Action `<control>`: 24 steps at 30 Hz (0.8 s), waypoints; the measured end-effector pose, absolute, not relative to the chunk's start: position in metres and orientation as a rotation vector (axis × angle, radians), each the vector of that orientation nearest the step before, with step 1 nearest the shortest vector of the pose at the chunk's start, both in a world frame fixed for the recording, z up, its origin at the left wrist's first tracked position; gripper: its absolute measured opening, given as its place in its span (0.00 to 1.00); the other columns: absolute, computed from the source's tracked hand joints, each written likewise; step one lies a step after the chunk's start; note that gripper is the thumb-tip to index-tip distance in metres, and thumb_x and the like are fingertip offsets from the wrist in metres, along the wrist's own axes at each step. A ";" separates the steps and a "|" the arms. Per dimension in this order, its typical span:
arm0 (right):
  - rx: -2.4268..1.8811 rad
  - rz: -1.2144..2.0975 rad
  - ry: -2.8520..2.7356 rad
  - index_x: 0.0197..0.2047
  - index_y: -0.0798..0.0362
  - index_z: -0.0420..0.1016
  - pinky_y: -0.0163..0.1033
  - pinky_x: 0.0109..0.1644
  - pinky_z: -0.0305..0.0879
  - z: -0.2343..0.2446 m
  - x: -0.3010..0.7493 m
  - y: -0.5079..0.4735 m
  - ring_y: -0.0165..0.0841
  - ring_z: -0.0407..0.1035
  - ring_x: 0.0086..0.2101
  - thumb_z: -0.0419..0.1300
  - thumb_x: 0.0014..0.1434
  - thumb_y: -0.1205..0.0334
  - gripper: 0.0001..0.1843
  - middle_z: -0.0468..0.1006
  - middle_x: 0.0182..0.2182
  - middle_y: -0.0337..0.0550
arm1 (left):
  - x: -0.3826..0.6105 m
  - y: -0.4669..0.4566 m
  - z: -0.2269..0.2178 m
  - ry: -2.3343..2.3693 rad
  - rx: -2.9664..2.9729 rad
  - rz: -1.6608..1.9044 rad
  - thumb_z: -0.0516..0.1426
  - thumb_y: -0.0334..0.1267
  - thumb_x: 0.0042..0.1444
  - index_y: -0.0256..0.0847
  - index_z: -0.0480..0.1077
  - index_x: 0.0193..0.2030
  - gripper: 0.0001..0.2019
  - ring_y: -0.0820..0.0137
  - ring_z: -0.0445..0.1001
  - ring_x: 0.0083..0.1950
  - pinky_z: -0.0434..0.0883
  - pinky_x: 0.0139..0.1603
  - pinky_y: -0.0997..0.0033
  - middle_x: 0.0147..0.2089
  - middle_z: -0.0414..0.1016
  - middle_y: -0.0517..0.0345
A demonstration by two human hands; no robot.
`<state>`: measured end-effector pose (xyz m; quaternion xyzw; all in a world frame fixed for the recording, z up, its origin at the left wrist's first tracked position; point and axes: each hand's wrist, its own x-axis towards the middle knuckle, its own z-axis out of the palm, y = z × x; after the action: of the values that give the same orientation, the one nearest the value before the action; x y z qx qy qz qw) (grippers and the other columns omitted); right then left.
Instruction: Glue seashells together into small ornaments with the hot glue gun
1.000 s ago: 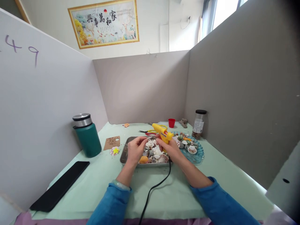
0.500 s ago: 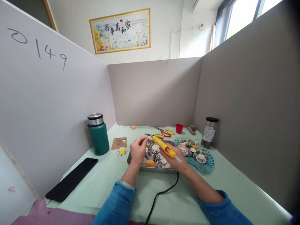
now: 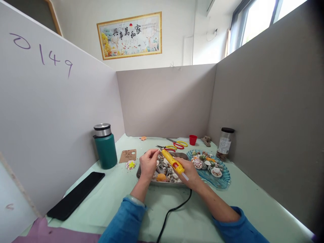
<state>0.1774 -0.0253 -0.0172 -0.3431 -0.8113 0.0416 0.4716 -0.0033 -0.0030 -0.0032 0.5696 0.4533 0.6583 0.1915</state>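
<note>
My right hand (image 3: 189, 172) is wrapped round a yellow hot glue gun (image 3: 173, 161), its clear glue stick (image 3: 185, 176) poking out at the back. The gun's nozzle end points up and left, close to the fingertips of my left hand (image 3: 149, 163). Those fingertips are pinched together on something small and pale, too small to name. Below both hands lies a metal tray (image 3: 168, 184) of mixed seashells (image 3: 162, 167), among them an orange shell (image 3: 161, 177). A black cord (image 3: 174, 209) runs over the table toward me.
A blue glass plate (image 3: 224, 182) with shells stands right of the tray. Scissors (image 3: 178, 145), a red cup (image 3: 192, 140) and a lidded jar (image 3: 225, 143) are behind. Leftward are a green bottle (image 3: 105, 150), a phone (image 3: 77, 195), a brown card (image 3: 128, 156) and a shell flower (image 3: 130, 165).
My right hand has moved the glue gun slightly left, bringing its nozzle nearer my left fingertips. My left hand keeps its pinch. The whole view has shifted slightly.
</note>
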 end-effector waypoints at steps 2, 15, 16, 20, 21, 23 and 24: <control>-0.865 0.082 -1.972 0.38 0.53 0.71 0.34 0.32 0.60 -0.016 0.178 -0.025 0.32 0.67 0.28 0.52 0.57 0.65 0.08 0.75 0.28 0.42 | -0.003 -0.004 -0.002 1.281 1.604 1.845 0.58 0.45 0.50 0.37 0.76 0.32 0.12 0.72 0.71 0.28 0.68 0.32 0.74 0.26 0.76 0.58; -0.789 0.032 -2.003 0.43 0.53 0.72 0.35 0.37 0.65 -0.018 0.178 -0.025 0.35 0.72 0.35 0.54 0.52 0.69 0.14 0.78 0.37 0.46 | -0.005 -0.002 -0.002 1.287 1.582 1.867 0.58 0.45 0.50 0.38 0.76 0.33 0.12 0.71 0.72 0.29 0.68 0.33 0.74 0.28 0.77 0.58; -0.798 0.027 -1.992 0.43 0.53 0.72 0.35 0.37 0.65 -0.018 0.178 -0.026 0.35 0.72 0.34 0.54 0.52 0.69 0.14 0.78 0.37 0.46 | -0.005 -0.002 -0.002 1.287 1.580 1.866 0.58 0.45 0.50 0.38 0.76 0.33 0.12 0.72 0.71 0.29 0.68 0.33 0.74 0.28 0.77 0.58; -0.849 0.015 -1.968 0.38 0.54 0.73 0.35 0.36 0.65 -0.015 0.177 -0.028 0.35 0.72 0.33 0.53 0.52 0.69 0.11 0.78 0.34 0.46 | -0.005 -0.002 -0.004 1.279 1.586 1.868 0.58 0.46 0.50 0.38 0.76 0.33 0.13 0.72 0.71 0.29 0.68 0.32 0.74 0.29 0.78 0.57; -0.856 0.013 -1.968 0.38 0.54 0.73 0.35 0.36 0.65 -0.014 0.177 -0.029 0.35 0.72 0.32 0.53 0.52 0.69 0.10 0.78 0.34 0.46 | -0.005 -0.002 -0.004 1.284 1.587 1.868 0.58 0.47 0.50 0.38 0.76 0.33 0.13 0.72 0.71 0.29 0.68 0.32 0.74 0.28 0.77 0.57; -0.852 0.008 -1.972 0.38 0.55 0.73 0.35 0.35 0.64 -0.012 0.176 -0.030 0.34 0.72 0.32 0.53 0.53 0.68 0.10 0.78 0.33 0.47 | -0.005 -0.001 -0.004 1.294 1.580 1.872 0.58 0.47 0.50 0.38 0.76 0.33 0.14 0.71 0.72 0.29 0.68 0.33 0.74 0.28 0.77 0.57; -0.844 0.009 -1.979 0.39 0.55 0.73 0.35 0.35 0.64 -0.012 0.176 -0.031 0.34 0.72 0.32 0.52 0.53 0.68 0.11 0.78 0.34 0.47 | -0.005 -0.001 -0.004 1.297 1.577 1.877 0.58 0.46 0.50 0.38 0.76 0.33 0.13 0.71 0.72 0.29 0.68 0.33 0.74 0.29 0.78 0.57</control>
<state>0.1764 -0.0306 -0.0121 -0.3453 -0.8095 0.0037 0.4749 -0.0054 -0.0015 -0.0037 0.5590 0.4597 0.6654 0.1829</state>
